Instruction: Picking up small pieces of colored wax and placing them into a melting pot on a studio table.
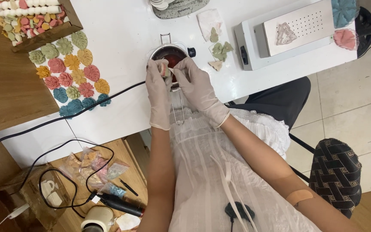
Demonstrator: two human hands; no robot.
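Both my hands wear pale latex gloves and meet over a small metal melting pot [157,50] holding dark red liquid. My left hand [158,86] pinches a small pale and pink piece [164,68] just above the pot's near rim. My right hand [196,83] has its fingertips on the same piece from the right side. The pot's long wire handle [177,112] runs toward me between my wrists. What the piece is exactly stays hidden by my fingers.
Coloured leaf-shaped pieces [71,73] lie in rows at left, beside a wooden tray [48,34] of small shapes. Green pieces [220,49] sit right of the pot. A white hot plate [288,32] stands at right. A black cable [86,105] crosses the table.
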